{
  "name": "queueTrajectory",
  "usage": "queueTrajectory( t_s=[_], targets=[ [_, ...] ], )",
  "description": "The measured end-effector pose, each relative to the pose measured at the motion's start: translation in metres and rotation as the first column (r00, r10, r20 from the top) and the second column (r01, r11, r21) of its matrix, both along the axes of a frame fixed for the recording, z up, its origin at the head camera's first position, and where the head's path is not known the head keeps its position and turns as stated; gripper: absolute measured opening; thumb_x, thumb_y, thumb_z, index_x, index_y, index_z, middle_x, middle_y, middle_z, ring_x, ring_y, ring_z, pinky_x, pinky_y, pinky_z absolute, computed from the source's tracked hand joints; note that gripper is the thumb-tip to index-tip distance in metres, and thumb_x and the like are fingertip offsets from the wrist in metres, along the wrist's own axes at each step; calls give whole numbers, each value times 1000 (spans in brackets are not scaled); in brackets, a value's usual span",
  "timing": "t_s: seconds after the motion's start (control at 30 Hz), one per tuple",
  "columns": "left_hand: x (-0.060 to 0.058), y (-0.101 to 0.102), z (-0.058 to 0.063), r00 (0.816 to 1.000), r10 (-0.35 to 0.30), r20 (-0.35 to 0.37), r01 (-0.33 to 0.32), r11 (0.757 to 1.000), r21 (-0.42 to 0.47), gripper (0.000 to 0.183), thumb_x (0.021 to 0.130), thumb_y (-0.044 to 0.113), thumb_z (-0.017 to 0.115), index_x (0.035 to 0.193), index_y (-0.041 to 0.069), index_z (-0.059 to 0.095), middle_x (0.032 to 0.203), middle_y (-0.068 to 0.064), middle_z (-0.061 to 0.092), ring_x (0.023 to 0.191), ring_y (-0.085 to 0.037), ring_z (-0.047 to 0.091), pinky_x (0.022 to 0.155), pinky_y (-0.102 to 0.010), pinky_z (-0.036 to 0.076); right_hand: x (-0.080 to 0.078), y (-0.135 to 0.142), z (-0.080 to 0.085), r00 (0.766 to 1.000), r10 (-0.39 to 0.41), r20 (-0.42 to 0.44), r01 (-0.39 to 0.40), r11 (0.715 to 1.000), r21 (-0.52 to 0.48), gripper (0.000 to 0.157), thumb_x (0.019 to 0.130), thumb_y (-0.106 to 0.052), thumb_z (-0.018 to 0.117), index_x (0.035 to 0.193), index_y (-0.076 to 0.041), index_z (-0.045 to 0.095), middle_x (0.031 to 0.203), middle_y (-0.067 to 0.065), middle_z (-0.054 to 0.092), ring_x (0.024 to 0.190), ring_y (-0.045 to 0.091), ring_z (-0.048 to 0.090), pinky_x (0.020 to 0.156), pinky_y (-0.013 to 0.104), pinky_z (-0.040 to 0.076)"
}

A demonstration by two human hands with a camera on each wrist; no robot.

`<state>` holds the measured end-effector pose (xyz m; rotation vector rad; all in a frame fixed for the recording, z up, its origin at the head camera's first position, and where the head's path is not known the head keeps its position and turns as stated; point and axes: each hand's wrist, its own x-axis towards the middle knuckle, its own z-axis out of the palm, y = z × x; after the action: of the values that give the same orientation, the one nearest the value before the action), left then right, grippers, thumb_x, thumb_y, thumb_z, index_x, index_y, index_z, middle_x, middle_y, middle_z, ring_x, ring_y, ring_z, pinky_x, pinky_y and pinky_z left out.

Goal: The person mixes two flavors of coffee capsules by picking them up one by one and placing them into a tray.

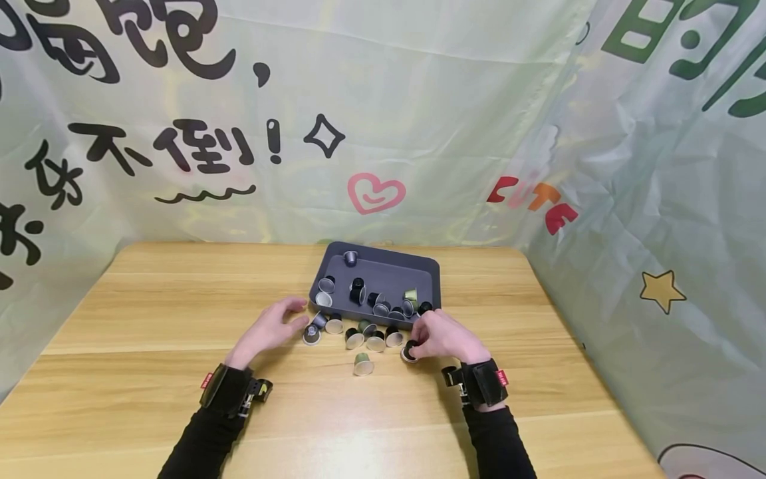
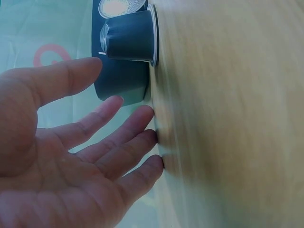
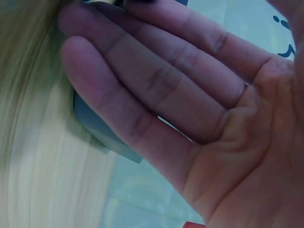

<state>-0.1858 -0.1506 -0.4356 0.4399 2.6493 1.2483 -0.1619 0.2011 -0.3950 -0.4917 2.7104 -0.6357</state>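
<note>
My left hand (image 1: 276,326) lies at the front left corner of the tray, fingers spread and holding nothing. Just past its thumb in the left wrist view, a dark coffee capsule (image 2: 130,38) stands rim-down on the table. By the tray's front right corner, my right hand (image 1: 444,336) pinches a black coffee capsule (image 1: 408,352) low over the wood. That capsule is mostly hidden behind the fingers (image 3: 156,80) in the right wrist view. Between the hands, several capsules (image 1: 375,342) lie along the tray's front edge, and a green one (image 1: 362,364) sits nearer me.
The dark grey tray (image 1: 395,266) stands towards the back of the wooden table (image 1: 179,299). Inside it are several more capsules, including a dark one (image 1: 350,257) at the back left and a green one (image 1: 410,294). A printed cloth (image 1: 419,100) hangs behind and to the right.
</note>
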Motion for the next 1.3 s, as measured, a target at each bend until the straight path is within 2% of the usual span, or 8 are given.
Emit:
queueTrajectory(
  t_s=[0.33,0.67,0.8,0.97,1.13,1.3],
  targets=[
    [-1,-2,0,1000,-28,-15,28,1000,10,48,99,16,60,139,-8,50,138,-31,57,130,-47,53,115,-62,39,-1,2,-2,999,30,-12,-31,996,-86,16,78,-15,80,83,-14,64,77,-7,75,71,5,65,68,23,54],
    [4,-1,-4,997,-79,-3,79,997,5,48,98,14,59,138,-11,48,142,-33,52,132,-50,50,117,-62,36,1,4,-5,998,41,-41,-45,992,-115,17,76,-18,80,84,-13,65,79,-5,73,71,5,65,68,21,55],
    [6,0,-4,994,-107,-23,107,994,-8,50,99,15,59,138,-12,47,143,-33,51,132,-50,50,117,-62,36,2,5,-4,998,43,-35,-47,991,-123,16,76,-19,80,82,-13,66,77,-5,72,69,5,62,65,20,53],
    [5,0,-2,993,-114,-28,114,993,-16,50,99,17,59,139,-11,47,144,-33,50,134,-50,49,118,-63,34,0,6,-1,999,44,-22,-47,990,-130,16,77,-20,79,82,-13,66,76,-4,69,67,6,58,62,20,50],
    [5,0,-3,993,-116,-24,116,993,-11,51,100,18,58,139,-11,47,144,-33,50,134,-50,49,118,-62,35,0,6,-1,999,49,-6,-50,990,-133,18,78,-20,79,84,-14,64,82,-4,72,73,5,62,69,21,53],
    [4,0,-4,994,-109,-26,108,994,-11,51,100,19,58,139,-10,47,144,-32,50,134,-49,49,118,-62,35,-1,6,-2,999,52,7,-50,984,-169,20,77,-16,80,87,-11,63,81,-3,72,73,6,64,69,22,54]
  ],
)
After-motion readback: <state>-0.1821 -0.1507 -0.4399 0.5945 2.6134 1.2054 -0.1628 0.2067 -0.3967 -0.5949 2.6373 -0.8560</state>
